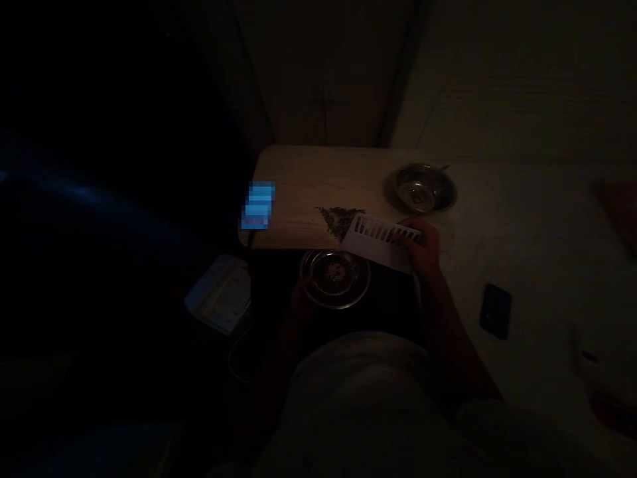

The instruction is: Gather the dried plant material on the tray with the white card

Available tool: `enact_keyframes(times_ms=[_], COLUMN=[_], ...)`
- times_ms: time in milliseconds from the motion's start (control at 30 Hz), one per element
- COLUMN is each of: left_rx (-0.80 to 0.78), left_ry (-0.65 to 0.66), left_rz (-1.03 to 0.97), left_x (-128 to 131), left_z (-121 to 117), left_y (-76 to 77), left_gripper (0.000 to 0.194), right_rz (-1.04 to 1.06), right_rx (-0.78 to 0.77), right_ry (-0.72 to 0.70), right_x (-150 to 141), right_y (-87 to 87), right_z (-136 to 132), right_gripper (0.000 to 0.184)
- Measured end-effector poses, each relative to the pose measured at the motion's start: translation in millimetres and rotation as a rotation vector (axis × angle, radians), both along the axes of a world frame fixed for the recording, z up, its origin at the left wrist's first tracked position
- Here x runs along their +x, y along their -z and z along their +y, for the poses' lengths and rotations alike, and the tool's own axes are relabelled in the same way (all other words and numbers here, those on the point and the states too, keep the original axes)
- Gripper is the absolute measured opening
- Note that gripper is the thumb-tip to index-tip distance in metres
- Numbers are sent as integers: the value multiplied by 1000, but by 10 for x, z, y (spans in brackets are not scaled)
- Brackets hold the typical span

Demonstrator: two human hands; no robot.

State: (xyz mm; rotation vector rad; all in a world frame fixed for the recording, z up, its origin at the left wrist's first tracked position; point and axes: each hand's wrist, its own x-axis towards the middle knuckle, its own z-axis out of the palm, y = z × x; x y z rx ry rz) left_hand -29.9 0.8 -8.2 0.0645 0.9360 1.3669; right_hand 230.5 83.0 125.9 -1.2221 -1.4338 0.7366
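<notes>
The scene is very dark. My right hand [424, 247] is closed on a flat white slotted piece [375, 250], which has a row of openings along its far edge. The piece tilts over the near edge of a small wooden table [293, 169], its left end beside a loose spread of small dark grains [336, 221]. Just below that edge, my left hand [301, 297] grips the left rim of a round metal plate [338, 304]. Some pale bits [336, 271] lie in the plate's middle. The left fingers are mostly in shadow.
A metal bowl [425, 207] with a utensil handle stands at the table's back right. A lit, blurred screen [259, 204] is at its left edge. A dark phone [496, 311] lies on the pale surface to the right. A pale box-like object [221, 292] sits lower left, near a cable [229, 358].
</notes>
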Motion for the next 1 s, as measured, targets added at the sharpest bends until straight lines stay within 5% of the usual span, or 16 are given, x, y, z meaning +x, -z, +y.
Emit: enact_keyframes(times_ms=[633,767,1000], left_rx=[-18,-73,-86], left_ry=[17,14,-12], left_rz=[-23,-8,7], left_x=[-9,7,21], left_z=[10,12,13], left_y=[42,39,23], left_gripper=[31,28,20], right_rz=[48,56,-85], right_rx=[-38,3,40], right_ry=[32,94,-28], right_x=[-165,-333,-768], right_y=[84,68,79], right_z=[0,-6,-5], right_gripper=[15,18,15])
